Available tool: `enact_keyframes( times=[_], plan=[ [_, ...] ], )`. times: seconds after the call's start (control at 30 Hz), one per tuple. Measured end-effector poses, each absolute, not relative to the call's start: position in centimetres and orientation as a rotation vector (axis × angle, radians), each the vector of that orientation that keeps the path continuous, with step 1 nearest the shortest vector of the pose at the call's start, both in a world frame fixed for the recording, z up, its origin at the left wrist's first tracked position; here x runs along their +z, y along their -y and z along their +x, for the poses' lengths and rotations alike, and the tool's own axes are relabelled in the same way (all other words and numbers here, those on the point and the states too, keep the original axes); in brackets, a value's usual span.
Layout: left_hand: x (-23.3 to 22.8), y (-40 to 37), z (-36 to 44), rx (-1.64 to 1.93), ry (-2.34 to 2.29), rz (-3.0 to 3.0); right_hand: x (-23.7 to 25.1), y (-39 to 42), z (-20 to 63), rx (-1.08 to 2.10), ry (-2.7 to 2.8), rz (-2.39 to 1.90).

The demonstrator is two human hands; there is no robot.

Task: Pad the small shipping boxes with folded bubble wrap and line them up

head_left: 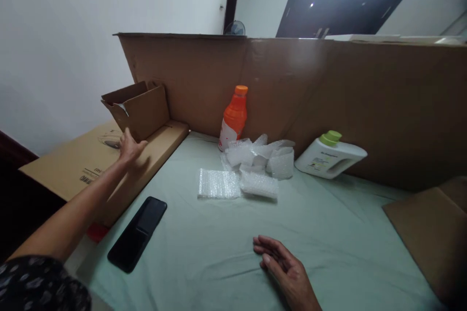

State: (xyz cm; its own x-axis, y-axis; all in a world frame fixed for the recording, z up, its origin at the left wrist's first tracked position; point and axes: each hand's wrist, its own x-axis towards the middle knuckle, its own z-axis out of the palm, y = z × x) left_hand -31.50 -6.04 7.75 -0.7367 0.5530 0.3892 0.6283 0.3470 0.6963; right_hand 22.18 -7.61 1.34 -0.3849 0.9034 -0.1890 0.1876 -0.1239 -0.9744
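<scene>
My left hand [130,148] reaches out to the far left, at the lower front of an open-topped cardboard box [144,111]. Its thumb is spread from the fingers, and the fingertips are at the box wall; whether they press on it I cannot tell. The box stands on a raised cardboard ledge [166,137], with something white just showing at its torn rim. My right hand [286,269] rests low over the green sheet [204,238], loosely curled and holding nothing. Beyond it lie a folded bubble wrap piece [258,184] and a flat bubble wrap sheet [218,184].
A black phone [137,233] lies at the left. Behind the crumpled bubble wrap [280,161] stands an orange bottle [235,114]. A white jug with a green cap [328,158] leans against the tall cardboard wall [292,87]. Another cardboard piece [426,228] is at the right.
</scene>
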Motion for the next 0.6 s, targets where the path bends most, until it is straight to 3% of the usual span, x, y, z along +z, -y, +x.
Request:
enact_keyframes(
  times=[0.17, 0.23, 0.43, 0.5, 0.6],
  plan=[
    [5.4, 10.2, -17.9, -1.175, 2.445, -1.834, 2.2, 8.5, 21.4, 1.505, 1.656, -1.182],
    [3.4, 12.0, -12.0, -0.933, 2.233, -2.331, 2.6, 9.9, 21.4, 1.447, 1.709, -1.154],
    [-3.4, 13.9, -1.2, -0.635, 1.725, -2.604, 3.7, 13.0, 27.0, 1.366, 1.990, -1.022],
    [-4.9, 14.2, 0.8, -0.554, 1.616, -2.638, 5.5, 13.5, 31.6, 1.151, 2.057, -1.097],
    [-5.7, 15.4, 2.7, -0.522, 1.589, -2.570, 9.9, 12.5, 39.6, 0.536, 1.988, -1.370]
  ],
)
